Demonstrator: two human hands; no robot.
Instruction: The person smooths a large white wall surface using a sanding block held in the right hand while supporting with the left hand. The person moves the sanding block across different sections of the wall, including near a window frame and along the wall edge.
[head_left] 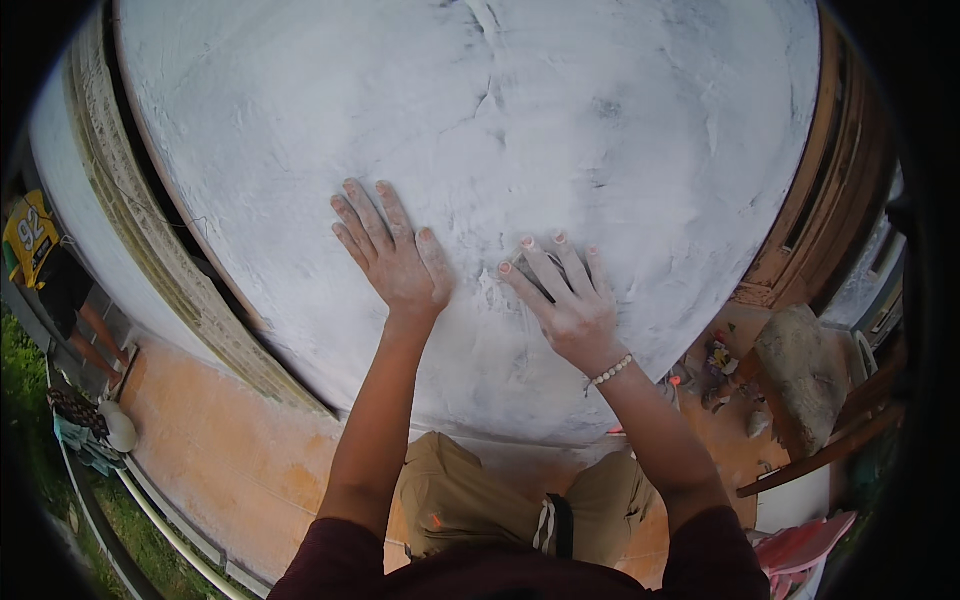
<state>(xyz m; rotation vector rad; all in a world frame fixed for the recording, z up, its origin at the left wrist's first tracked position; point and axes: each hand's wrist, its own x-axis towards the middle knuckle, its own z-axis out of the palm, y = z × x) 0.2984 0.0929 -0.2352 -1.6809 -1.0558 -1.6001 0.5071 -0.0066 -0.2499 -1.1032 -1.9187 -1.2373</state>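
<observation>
A whitish plastered wall (640,150) with grey smears and a dark crack near the top fills the middle of the head view. My left hand (392,255) lies against it, fingers stretched and thumb apart, holding nothing that shows. Further right, my right hand (570,305) rests on the same wall with its fingers spread and slightly bent. Dark patches show between those fingers; I cannot tell whether they are shadow or something thin under the palm. White powder coats both hands. A beaded bracelet (612,370) circles my right wrist.
A brown wooden frame (800,200) borders the wall on the right, a weathered post (150,220) on the left. Orange tiles (230,440) cover the floor. A wooden piece of furniture (800,370) and a pink chair (805,545) stand right. Another person (60,270) stands far left.
</observation>
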